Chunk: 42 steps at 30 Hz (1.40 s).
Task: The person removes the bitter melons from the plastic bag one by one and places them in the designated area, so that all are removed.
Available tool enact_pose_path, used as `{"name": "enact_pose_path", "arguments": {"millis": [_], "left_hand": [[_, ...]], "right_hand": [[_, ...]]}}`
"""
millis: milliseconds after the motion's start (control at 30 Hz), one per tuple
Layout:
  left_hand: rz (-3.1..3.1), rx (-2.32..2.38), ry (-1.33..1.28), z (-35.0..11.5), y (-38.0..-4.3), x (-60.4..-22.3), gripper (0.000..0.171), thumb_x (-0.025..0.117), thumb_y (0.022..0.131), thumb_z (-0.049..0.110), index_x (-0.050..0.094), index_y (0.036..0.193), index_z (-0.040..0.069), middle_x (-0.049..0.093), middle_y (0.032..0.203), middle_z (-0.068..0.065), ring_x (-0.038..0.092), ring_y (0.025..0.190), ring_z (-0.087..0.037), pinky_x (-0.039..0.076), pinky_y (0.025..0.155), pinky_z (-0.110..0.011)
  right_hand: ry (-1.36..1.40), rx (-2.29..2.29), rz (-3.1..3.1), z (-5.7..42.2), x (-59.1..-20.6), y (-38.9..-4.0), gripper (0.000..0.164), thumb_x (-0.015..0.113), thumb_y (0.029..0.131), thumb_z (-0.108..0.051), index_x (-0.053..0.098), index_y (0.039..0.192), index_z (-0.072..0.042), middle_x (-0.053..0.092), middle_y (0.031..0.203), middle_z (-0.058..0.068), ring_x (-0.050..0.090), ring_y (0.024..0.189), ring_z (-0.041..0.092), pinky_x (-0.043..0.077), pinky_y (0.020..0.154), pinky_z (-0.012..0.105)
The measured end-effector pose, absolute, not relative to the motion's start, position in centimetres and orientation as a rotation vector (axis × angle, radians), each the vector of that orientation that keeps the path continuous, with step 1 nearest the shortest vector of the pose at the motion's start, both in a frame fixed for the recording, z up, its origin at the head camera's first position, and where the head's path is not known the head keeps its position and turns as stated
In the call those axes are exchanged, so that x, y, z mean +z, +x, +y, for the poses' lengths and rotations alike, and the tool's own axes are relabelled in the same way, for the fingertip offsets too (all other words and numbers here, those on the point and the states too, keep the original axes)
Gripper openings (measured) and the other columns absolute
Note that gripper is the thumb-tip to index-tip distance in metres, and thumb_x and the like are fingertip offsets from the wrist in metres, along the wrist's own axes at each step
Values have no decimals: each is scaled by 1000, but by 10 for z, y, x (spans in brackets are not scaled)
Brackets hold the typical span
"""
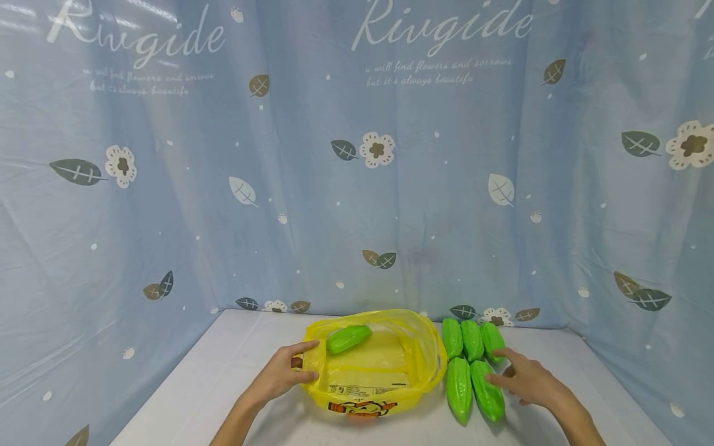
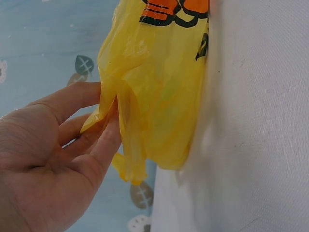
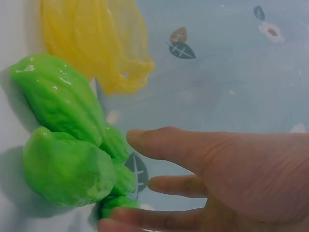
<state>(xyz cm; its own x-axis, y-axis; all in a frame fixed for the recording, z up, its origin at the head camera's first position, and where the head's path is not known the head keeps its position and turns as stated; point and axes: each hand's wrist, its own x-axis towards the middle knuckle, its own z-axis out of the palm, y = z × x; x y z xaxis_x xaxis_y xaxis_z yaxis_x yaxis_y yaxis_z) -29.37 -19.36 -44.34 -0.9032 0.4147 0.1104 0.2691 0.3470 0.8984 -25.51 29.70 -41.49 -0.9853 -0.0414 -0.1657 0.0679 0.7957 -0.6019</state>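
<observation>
A yellow plastic bag (image 1: 370,402) lies mouth upward on the table, with one green ribbed gourd (image 1: 349,339) inside at its left. My left hand (image 1: 284,371) holds the bag's left side; in the left wrist view the thumb lies against the film and other fingers reach into the folds by a handle. To the right of the bag, several more green gourds (image 1: 459,390) stand in two rows. My right hand (image 1: 524,378) is over the right end of these rows, thumb and fingers spread, with nothing held. The right wrist view shows its fingertips (image 3: 135,140) close beside the gourds.
The white table (image 1: 223,365) runs back to a blue curtain (image 1: 435,217) printed with leaves and flowers, which encloses it at the back and both sides. The bag's right wall stands right beside the nearest gourds.
</observation>
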Motion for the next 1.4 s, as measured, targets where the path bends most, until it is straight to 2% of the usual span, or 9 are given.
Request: {"name": "enact_pose_path", "arguments": {"millis": [333,533,667,967,1133,1400], "left_hand": [[2454,1607,608,-193,-292,-443,70,76,85,13,44,145,-3,42,147,-31,63,88,-19,52,66,-23],[2446,1605,612,-192,-294,-444,71,76,85,13,43,145,-3,44,145,-30,59,80,-16,48,61,-22],[2445,1600,619,-191,-295,-445,71,76,85,13,43,145,-4,49,141,-30,61,82,-15,49,62,-22],[2422,1629,613,-192,-294,-444,71,76,84,10,42,145,-4,49,141,-30,65,90,-20,54,67,-23],[2405,1647,622,-193,-294,-445,71,75,84,9,41,145,-5,50,140,-30,67,92,-22,56,69,-24],[2431,1628,614,-193,-294,-444,71,76,83,10,43,145,-4,48,142,-30,62,84,-18,52,64,-22]], "right_hand": [[-9,-924,2877,289,-407,-253,76,70,87,-45,43,142,1,69,100,9,66,70,22,54,59,35],[-47,-857,2930,283,-403,-254,77,69,86,-49,45,142,-1,70,104,10,66,75,21,53,62,37],[-51,-815,2954,278,-400,-257,79,70,84,-53,47,141,-2,70,104,10,66,82,22,55,66,40],[-158,-793,3010,259,-387,-260,69,73,84,-45,52,138,-7,70,101,8,66,88,24,55,71,45],[-186,-769,3025,245,-378,-263,70,73,83,-48,52,138,-11,70,105,11,66,88,23,55,70,44],[-262,-758,3050,224,-369,-268,63,74,85,-39,53,138,-12,69,103,10,64,83,19,55,68,40]]}}
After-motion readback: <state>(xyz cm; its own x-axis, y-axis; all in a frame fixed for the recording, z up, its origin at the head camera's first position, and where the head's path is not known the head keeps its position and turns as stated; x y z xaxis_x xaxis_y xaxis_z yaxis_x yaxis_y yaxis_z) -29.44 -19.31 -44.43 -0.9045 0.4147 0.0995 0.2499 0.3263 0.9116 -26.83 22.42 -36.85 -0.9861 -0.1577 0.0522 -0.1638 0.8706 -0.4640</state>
